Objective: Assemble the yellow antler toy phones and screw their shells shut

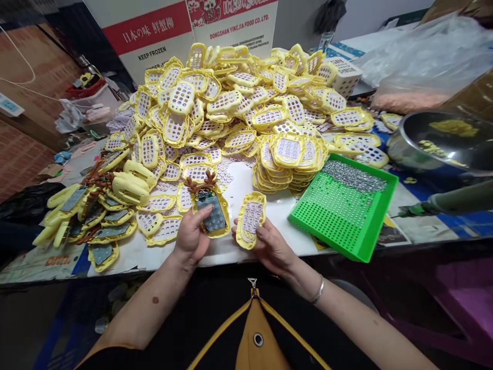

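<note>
My left hand (193, 234) grips a yellow toy phone half (211, 210) with a grey-green circuit board in it and brown antlers at its top. The thumb presses on the board. In my right hand (274, 246) is a yellow phone shell with a pale button pad (251, 220), inner side facing up. The two halves are apart, side by side above the front of the table. A stack of similar padded shells (288, 151) stands just beyond my right hand. Left of my left hand lie several board-filled halves with brown antlers (113, 218).
A large heap of yellow shells (231, 97) fills the table's back. On the right, a green perforated tray (339, 226) holds many small metal screws (354, 174). Beyond it are a metal bowl (408, 136) and a powered screwdriver (442, 203). Printed cartons (154, 36) stand behind.
</note>
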The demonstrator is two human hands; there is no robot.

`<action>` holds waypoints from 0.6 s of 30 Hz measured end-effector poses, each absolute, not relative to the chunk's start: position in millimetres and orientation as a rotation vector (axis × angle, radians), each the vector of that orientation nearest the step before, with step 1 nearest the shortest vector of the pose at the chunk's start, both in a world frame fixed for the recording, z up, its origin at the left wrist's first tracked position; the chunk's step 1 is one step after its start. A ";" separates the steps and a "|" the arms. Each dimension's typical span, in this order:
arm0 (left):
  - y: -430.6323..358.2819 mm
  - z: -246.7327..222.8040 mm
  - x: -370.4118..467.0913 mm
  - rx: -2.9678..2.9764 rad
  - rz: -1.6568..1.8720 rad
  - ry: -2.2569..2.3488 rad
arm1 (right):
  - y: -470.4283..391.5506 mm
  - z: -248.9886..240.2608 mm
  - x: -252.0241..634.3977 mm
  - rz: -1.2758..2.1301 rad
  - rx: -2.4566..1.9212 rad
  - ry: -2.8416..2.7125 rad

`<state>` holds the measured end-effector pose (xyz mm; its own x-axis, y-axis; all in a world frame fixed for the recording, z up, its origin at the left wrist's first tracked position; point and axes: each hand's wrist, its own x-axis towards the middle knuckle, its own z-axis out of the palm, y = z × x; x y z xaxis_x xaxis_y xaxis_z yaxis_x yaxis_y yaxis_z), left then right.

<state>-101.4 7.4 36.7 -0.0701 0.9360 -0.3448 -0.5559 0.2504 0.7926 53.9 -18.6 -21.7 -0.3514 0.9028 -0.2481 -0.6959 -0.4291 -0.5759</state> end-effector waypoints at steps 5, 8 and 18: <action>8.4 36.8 -109.4 0.406 1.199 0.894 | -15.5 -19.2 51.4 1.876 -0.701 -0.560; 8.9 33.5 -105.9 0.380 1.254 0.847 | -14.6 -20.2 47.7 1.853 -0.738 -0.589; 0.3 20.6 -85.2 0.669 1.294 0.881 | -18.7 -16.2 32.1 1.832 -0.900 -0.730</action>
<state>-85.2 0.3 20.6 0.0431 0.9837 -0.1748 -0.5233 0.1712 0.8348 32.1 -18.7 -16.2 -0.2933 0.9173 -0.2694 -0.4805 -0.3851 -0.7880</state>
